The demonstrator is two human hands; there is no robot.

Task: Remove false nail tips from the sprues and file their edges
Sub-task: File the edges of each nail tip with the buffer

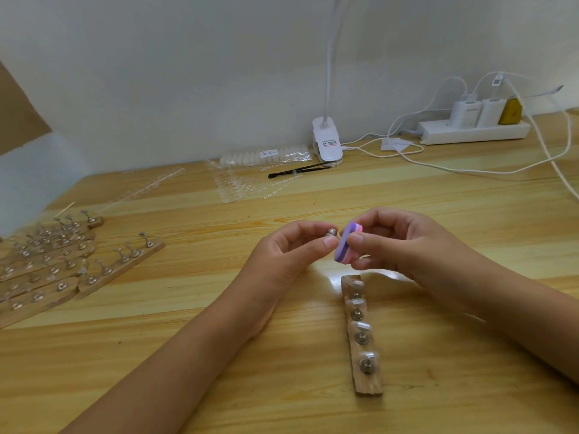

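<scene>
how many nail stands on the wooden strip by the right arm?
4 stands, in a row along the strip: one at the far end, two in the middle, one near the close end. A fifth is off it, pinched in the left hand.

Table (94,371) open at near left; wooden holder strip (369,385) obstructs between my forearms; holder rows (47,267) crowd far left; sprues (232,187) litter the back.

left hand (288,255) pinching stand (331,231), right hand (404,242), file (344,247)

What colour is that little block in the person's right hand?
The block is layered purple, white and pink, pinched in the right hand; the head view shows it.
</scene>
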